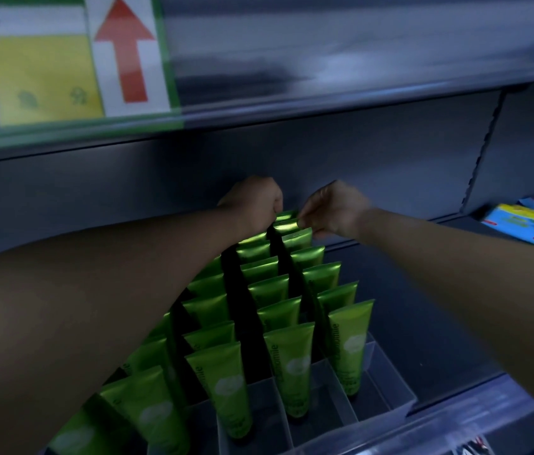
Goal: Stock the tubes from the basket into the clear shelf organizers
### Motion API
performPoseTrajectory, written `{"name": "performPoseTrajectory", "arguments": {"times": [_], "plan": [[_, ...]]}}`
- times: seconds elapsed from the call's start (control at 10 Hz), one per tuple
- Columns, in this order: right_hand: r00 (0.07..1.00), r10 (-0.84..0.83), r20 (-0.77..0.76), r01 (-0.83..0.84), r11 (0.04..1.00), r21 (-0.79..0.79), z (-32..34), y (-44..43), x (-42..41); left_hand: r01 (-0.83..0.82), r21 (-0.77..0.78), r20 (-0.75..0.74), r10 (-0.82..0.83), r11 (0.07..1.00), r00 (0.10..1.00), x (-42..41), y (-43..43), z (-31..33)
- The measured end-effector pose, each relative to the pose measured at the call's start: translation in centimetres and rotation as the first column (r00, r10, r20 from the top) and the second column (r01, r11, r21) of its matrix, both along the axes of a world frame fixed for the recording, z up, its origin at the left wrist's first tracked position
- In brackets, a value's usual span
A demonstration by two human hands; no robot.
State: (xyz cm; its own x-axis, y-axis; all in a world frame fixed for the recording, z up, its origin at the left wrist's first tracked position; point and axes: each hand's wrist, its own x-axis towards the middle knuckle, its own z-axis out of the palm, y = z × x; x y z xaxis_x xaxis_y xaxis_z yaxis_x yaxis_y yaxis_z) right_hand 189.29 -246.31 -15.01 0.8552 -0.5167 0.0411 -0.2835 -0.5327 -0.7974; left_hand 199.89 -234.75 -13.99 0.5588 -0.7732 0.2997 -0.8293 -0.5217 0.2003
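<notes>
- Nearest us are the clear shelf organizers (390, 382). The tubes (288, 366) stand in them cap-down, long axis upright, in rows running near to far.
- At the far end, our right hand (334, 208) pinches the crimp of the rear tube (287, 227), which hangs directly below the fingertips.
- Our left hand (252, 200), just left, is curled; we cannot tell what it holds.
- The left forearm (95, 307) covers the left rows; the basket is out of view.

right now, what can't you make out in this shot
Basket: outside the head view entirely.
Left hand: fingertips hidden behind its own knuckles, so its grip on the rear tubes is unclear.
Left tube rows: partly covered by the left forearm.
Shelf sign: print motion-blurred.
Blue packets: cut off by the right edge.
</notes>
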Motion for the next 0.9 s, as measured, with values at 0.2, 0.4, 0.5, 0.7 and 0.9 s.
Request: {"name": "performPoseTrajectory", "arguments": {"times": [0.2, 0.4, 0.5, 0.7, 0.9], "plan": [[1.0, 0.005, -0.012, -0.004, 0.998, 0.064, -0.08, -0.24, 0.1, 0.003, -0.001, 0.012, -0.003, 1.0, 1.0, 0.18, 0.02, -0.09], [0.998, 0.034, -0.056, -0.026, 0.991, 0.132, 0.25, -0.14, -0.01, 0.012, -0.005, 0.018, -0.012, 1.0, 1.0, 0.21, 0.21, -0.09], [0.997, 0.039, -0.061, -0.028, 0.984, 0.177, 0.03, -0.39, 0.05, 0.021, -0.005, 0.013, -0.021, 1.0, 1.0, 0.19, 0.2, -0.11], [0.998, 0.014, -0.063, -0.002, 0.981, 0.193, -0.15, -0.81, -0.4, 0.044, -0.003, -0.007, -0.044, 0.999, 0.999, 0.09, 0.2, -0.2], [0.996, -0.061, -0.067, 0.061, 0.998, -0.006, -0.03, -0.88, -0.75, 0.03, 0.008, 0.049, -0.03, 1.0, 0.998, -0.04, 0.76, 0.02]]}}
